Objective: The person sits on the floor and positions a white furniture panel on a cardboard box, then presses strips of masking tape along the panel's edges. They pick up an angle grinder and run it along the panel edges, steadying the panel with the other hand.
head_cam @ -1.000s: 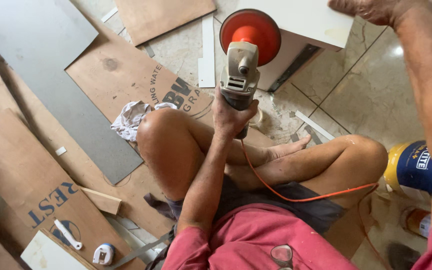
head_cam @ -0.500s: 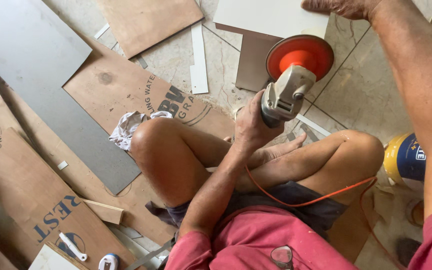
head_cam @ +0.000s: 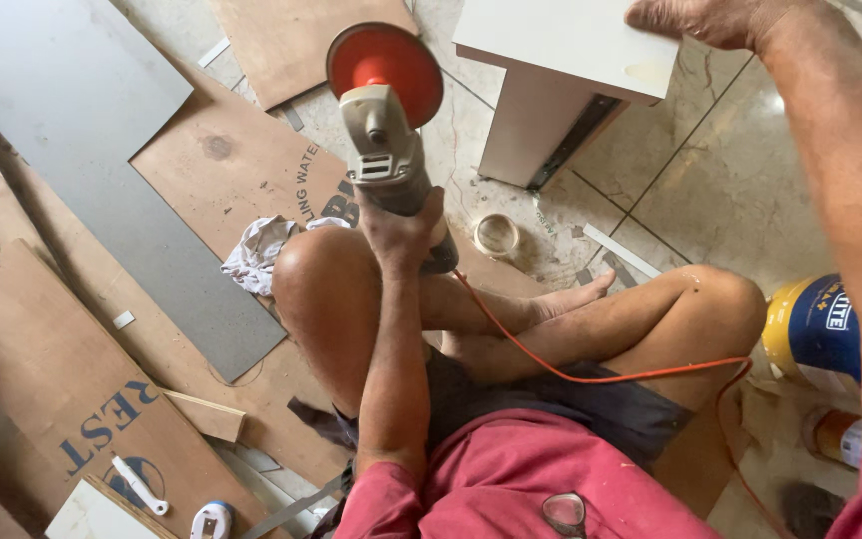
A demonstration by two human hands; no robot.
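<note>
My left hand (head_cam: 401,230) grips the grey body of an angle grinder (head_cam: 383,150), held out over my bent left knee. Its round orange disc (head_cam: 384,72) faces up, hanging above the floor just left of a white box-like cabinet piece (head_cam: 561,40) and apart from it. An orange cord (head_cam: 591,377) runs from the grinder across my crossed legs. Stretched out to the upper right, my right hand (head_cam: 710,20) rests flat on the white piece's top edge.
A long grey panel (head_cam: 102,170) and printed cardboard sheets (head_cam: 241,170) cover the floor on the left. A crumpled rag (head_cam: 261,250) lies by my knee, a tape roll (head_cam: 497,236) near the cabinet. A yellow-and-blue can (head_cam: 815,324) stands at right; a tape measure (head_cam: 212,519) lies bottom left.
The grinder swung from in front of the white piece's side back to the left of it. My right hand stayed on the white piece.
</note>
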